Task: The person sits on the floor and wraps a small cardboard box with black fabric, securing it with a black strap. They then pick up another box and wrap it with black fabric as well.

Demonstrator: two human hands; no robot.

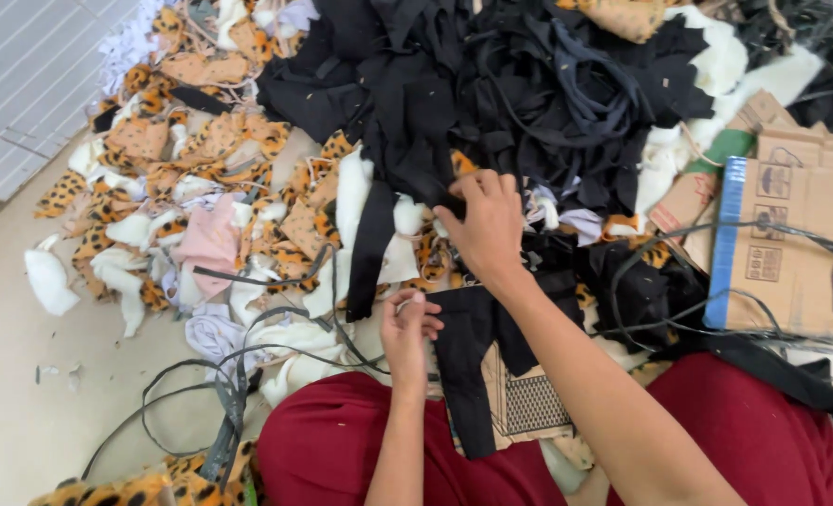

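My left hand (409, 330) pinches the edge of a black fabric piece (468, 365) that lies over my red-clad lap (332, 450). Farther out, my right hand (485, 225) is closed on a black fabric strip (374, 234) at the foot of a big heap of black scraps (491, 84). The strip hangs down over white and leopard-print scraps (201, 159).
Leopard-print, white and pink (212, 245) scraps spread across the beige floor (23, 394) to the left. Cardboard boxes (791, 234) stand at the right. Thin black cords (220, 394) loop near my left knee. A patterned card (529, 403) lies on my lap.
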